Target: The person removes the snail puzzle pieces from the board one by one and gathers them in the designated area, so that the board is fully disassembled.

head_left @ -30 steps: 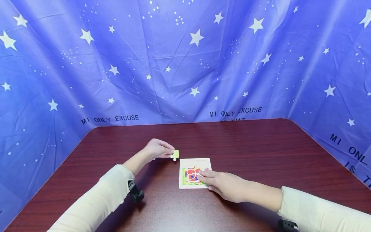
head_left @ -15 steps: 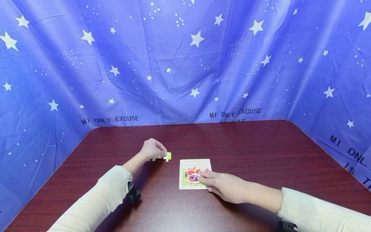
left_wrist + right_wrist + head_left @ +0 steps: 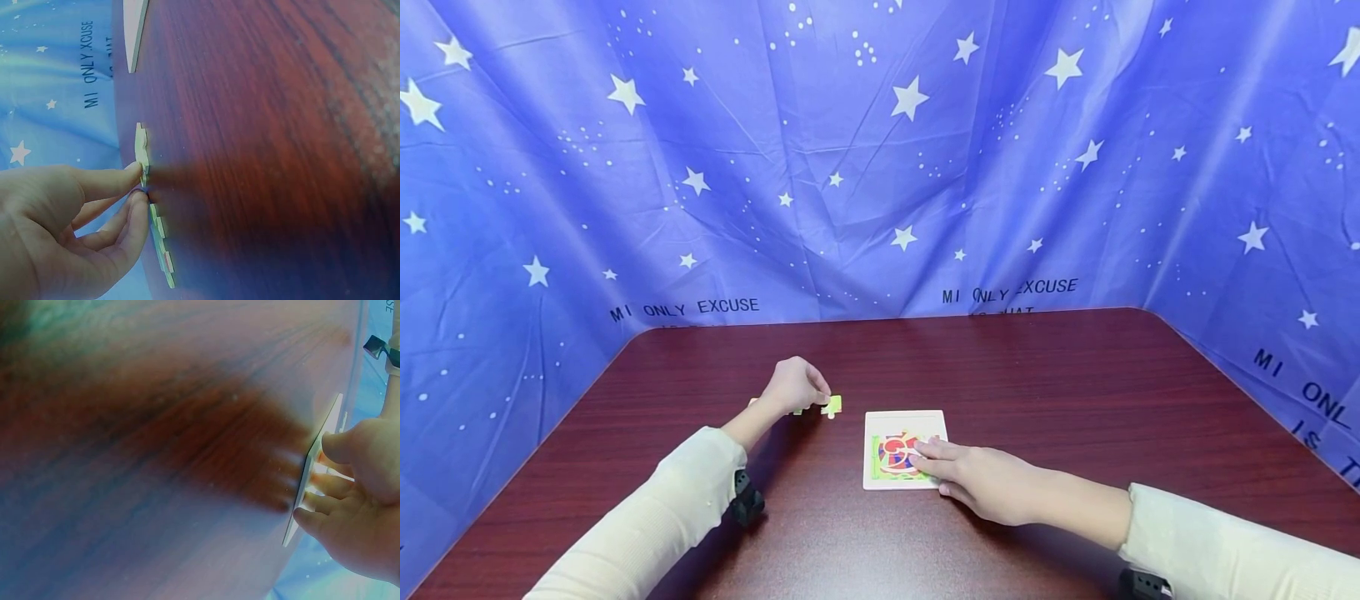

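My left hand [image 3: 792, 385] is left of the puzzle board, its thumb and fingertips pinching the edge of a yellow-green puzzle piece [image 3: 832, 406]. That piece [image 3: 142, 145] lies at table level in the left wrist view. Beside it, more puzzle pieces [image 3: 160, 240] lie in a row, mostly hidden behind the hand in the head view. My right hand [image 3: 992, 482] rests with extended fingers on the right side of the white-framed puzzle board [image 3: 904, 415]. A red, blue and green picture shows on the board, partly covered by the fingers.
The dark red-brown wooden table [image 3: 1037, 383] spreads around both hands. A blue curtain [image 3: 865, 167] with white stars and lettering hangs behind it and along its sides. Black wrist cameras [image 3: 747, 497] sit under the cream sleeves.
My left hand has moved slightly left with the yellow-green puzzle piece and lowered it to the table by the other pieces. My right hand and the board stay put.
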Demonstrator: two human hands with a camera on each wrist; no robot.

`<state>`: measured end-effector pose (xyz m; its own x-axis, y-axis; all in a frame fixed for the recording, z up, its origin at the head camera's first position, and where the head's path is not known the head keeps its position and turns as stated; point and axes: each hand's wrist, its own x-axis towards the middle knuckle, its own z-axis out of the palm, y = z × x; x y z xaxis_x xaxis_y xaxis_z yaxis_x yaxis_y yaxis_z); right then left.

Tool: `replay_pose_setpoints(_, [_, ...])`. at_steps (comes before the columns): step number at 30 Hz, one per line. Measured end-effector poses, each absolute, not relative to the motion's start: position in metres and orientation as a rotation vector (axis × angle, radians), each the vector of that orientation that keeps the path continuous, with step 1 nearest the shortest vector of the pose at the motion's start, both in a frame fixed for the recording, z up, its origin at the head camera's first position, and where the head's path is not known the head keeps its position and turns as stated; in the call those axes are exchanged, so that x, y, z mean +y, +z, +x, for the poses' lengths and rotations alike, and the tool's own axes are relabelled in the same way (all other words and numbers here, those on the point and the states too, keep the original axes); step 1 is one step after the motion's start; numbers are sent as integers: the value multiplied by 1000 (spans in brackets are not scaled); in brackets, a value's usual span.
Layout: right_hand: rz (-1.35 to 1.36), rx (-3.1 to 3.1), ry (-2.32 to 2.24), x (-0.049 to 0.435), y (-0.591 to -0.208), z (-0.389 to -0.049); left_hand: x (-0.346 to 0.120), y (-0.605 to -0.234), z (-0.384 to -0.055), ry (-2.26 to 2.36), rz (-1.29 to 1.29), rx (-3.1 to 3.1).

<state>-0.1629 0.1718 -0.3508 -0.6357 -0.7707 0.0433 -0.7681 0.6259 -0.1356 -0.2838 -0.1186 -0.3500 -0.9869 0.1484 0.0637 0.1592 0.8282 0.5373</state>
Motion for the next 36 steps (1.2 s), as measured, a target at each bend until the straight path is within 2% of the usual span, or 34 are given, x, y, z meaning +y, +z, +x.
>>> replay_pose_setpoints(24, [-1289,2769,-306,172,-347,-165,-115,-346,-280,-935,-318,-2974])
replay_pose_setpoints(28, [-1299,2779,-301,172,-347,-164,-102,-344,-271,-963,-447,-2936])
replay_pose_setpoints(36, [-1293,2778,-295,171,-348,-165,-73,-346,-244,-944,-859,-2893])
